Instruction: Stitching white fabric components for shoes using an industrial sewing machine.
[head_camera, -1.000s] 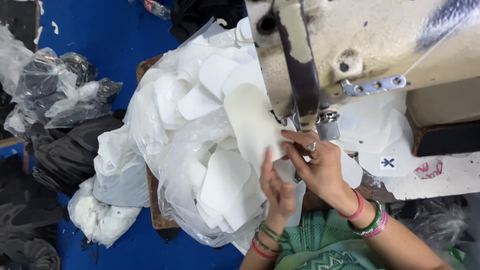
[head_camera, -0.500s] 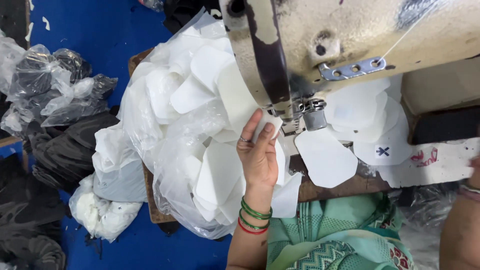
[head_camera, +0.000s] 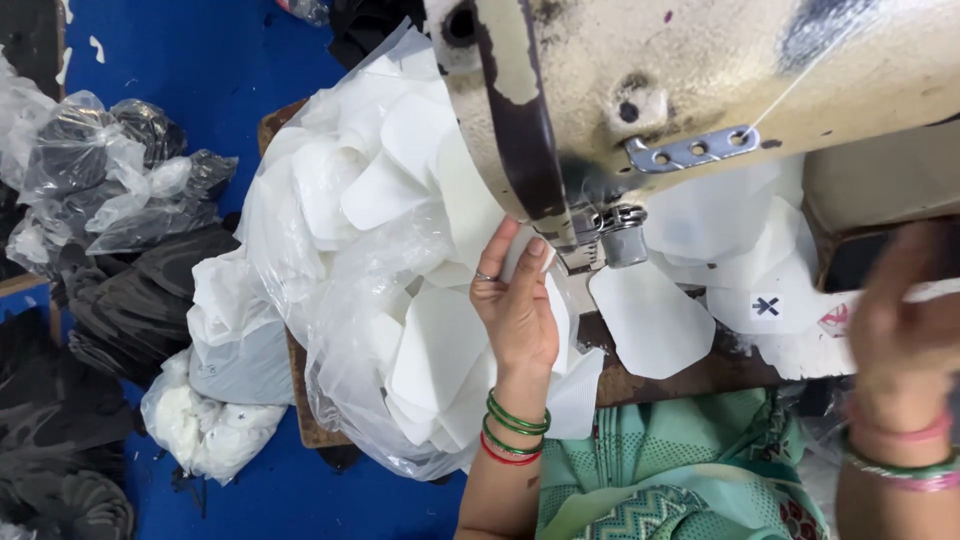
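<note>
My left hand (head_camera: 515, 310), with green and red bangles on the wrist, lies flat on a white fabric piece (head_camera: 558, 322) and holds it down just left of the sewing machine's presser foot (head_camera: 612, 240). Its fingertips reach up beside the machine head (head_camera: 700, 90). My right hand (head_camera: 900, 335) is at the far right, blurred by motion, and what it holds is unclear. Another white cut piece (head_camera: 650, 320) lies on the table right of the presser foot.
A clear plastic bag full of white cut pieces (head_camera: 370, 260) is heaped left of the machine. More white pieces, one with a dark cross mark (head_camera: 766, 306), lie behind the foot. Bags of dark and white material (head_camera: 120, 200) sit on the blue floor at left.
My right hand left the piece at the needle and swung out to the far right. My left hand stayed flat on the white piece by the presser foot.
</note>
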